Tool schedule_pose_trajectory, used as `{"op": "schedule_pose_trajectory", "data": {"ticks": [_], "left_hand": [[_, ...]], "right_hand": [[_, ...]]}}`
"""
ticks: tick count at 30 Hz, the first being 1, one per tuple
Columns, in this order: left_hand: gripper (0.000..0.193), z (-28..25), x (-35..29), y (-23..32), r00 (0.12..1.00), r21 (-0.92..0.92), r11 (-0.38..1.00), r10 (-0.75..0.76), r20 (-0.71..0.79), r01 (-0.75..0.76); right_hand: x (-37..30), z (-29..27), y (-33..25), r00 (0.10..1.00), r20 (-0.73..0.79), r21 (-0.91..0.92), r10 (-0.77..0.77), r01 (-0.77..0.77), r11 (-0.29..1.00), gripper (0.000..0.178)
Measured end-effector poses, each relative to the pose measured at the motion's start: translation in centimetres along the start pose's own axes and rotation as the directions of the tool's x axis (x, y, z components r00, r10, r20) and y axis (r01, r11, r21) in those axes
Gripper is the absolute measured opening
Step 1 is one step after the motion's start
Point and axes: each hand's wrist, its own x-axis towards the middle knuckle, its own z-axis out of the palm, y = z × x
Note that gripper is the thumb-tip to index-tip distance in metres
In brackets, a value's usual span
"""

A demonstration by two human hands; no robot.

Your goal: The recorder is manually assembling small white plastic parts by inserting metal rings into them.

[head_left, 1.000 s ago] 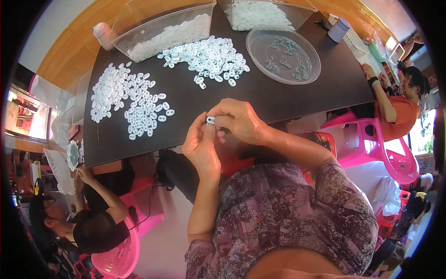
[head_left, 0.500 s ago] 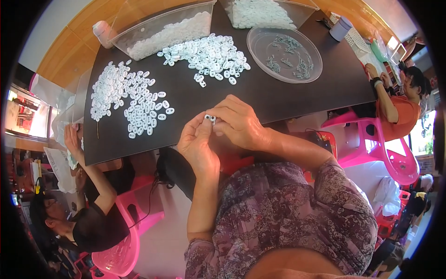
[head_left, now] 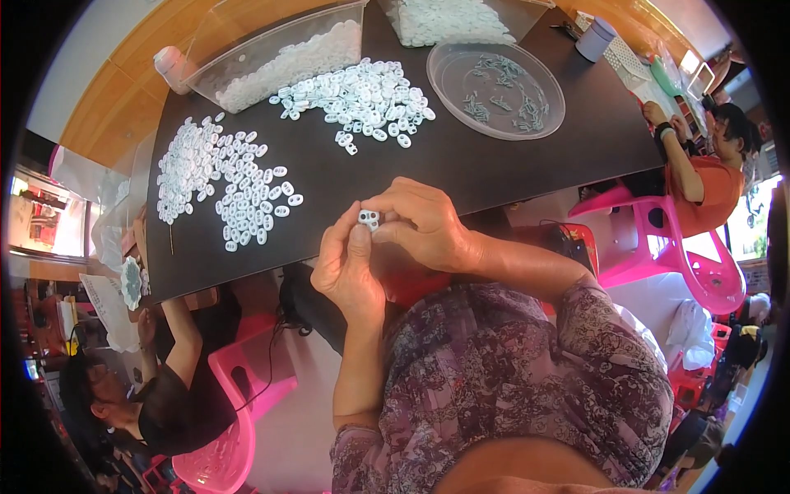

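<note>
Just off the table's near edge, my left hand [head_left: 350,267] and my right hand [head_left: 428,222] pinch a small white plastic piece with two dark holes [head_left: 369,217] between their fingertips. Its lower part is partly covered by my left thumb. Beyond my hands, on the dark table [head_left: 329,177], lies a pile of similar white oval pieces [head_left: 378,99]. To the left spreads another group of white two-holed pieces [head_left: 247,198]. A round clear tray [head_left: 455,95] at the right holds several clusters of small grey-green pins [head_left: 531,115].
Two clear bins of white parts, a left one [head_left: 288,70] and a right one [head_left: 453,20], stand at the back. A white bottle [head_left: 171,67] and a grey cup [head_left: 594,41] are near the corners. A person sits left [head_left: 177,412], another right [head_left: 716,181], on pink chairs.
The view has shifted slightly. My fingers have moved a little on the white piece, and more of its two-holed face shows. The left co-worker's raised arm has come down.
</note>
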Motion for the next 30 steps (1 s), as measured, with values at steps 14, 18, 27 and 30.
{"op": "schedule_pose_trajectory", "data": {"ticks": [14, 18, 27, 30], "left_hand": [[0.019, -0.9, -0.2, -1.0, 0.999, -0.058, 0.998, 0.035, 0.028, -0.033], [0.020, -0.9, 0.0, -0.5, 0.998, -0.011, 0.999, 0.033, 0.062, -0.032], [0.023, -1.4, -0.4, -0.9, 0.990, 0.087, 0.990, 0.104, 0.090, -0.112], [0.021, -1.1, -0.6, -0.9, 0.992, 0.031, 0.994, 0.102, 0.070, -0.104]], "right_hand": [[-0.1, 0.7, -0.4, 1.000, -0.003, 0.014, -0.025, 0.025, 1.000, 0.028], [-0.2, 0.2, -0.5, 0.999, -0.022, 0.042, 0.042, -0.041, 0.998, 0.030], [-0.5, 0.4, -0.6, 1.000, -0.016, 0.031, -0.026, 0.027, 0.999, 0.032], [-0.7, 0.7, -0.6, 0.996, -0.056, 0.020, -0.066, 0.067, 0.998, 0.033]]}}
